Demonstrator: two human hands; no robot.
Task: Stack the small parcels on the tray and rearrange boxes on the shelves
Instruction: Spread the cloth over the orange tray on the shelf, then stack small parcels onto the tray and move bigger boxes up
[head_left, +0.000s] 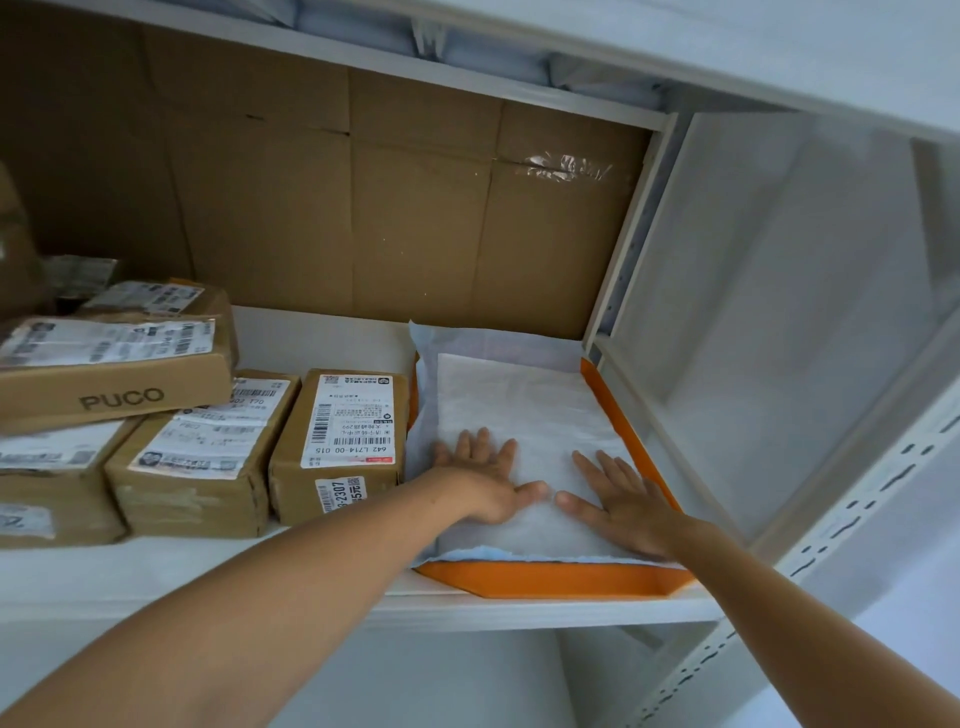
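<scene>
An orange tray (550, 578) sits at the right end of a white shelf (208, 571). Flat white soft parcels (519, 395) are stacked on it and cover most of it. My left hand (488, 480) lies flat, palm down, on the near left of the top parcel with fingers spread. My right hand (618, 499) presses flat on the near right of the same parcel. Neither hand grips anything. Left of the tray stand brown cardboard boxes with shipping labels, the nearest one (340, 447) touching the tray's side.
More labelled boxes (202, 457) fill the shelf's left, with a box marked PUCO (114, 369) stacked on top. Brown cardboard (415, 197) lines the shelf back. A white upright (631, 228) and side panel close the right. Grey bags lie on the shelf above.
</scene>
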